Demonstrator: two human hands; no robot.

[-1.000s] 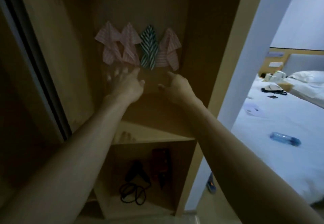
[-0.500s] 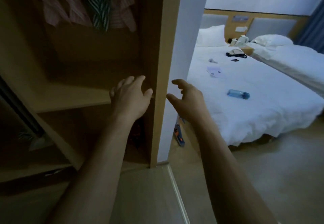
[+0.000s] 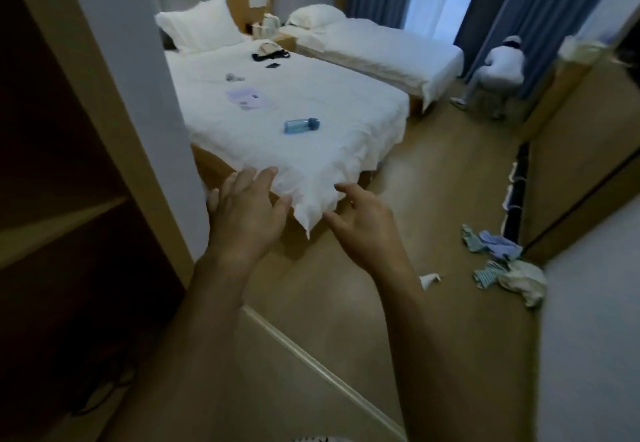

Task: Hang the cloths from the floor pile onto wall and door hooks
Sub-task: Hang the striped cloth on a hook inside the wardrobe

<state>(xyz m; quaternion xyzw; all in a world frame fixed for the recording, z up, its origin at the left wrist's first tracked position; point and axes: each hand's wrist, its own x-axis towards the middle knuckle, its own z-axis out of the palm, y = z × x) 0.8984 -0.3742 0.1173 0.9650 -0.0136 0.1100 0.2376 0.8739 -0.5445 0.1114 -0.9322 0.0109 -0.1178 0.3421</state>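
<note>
Reaching forward, the left hand [image 3: 247,213] and right hand [image 3: 363,220] hold nothing, fingers loosely spread, near the bed [image 3: 311,151] corner. Cloths [image 3: 502,261] lie piled on the floor [image 3: 433,182] at right, well apart from both hands.

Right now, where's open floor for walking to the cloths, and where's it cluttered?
Bare floor runs between the near bed's corner and the cloth pile by the right wall. A white scrap lies just short of the pile. Both hands, left hand and right hand, are empty. The near bed top is scattered with a bottle and small items.
</note>
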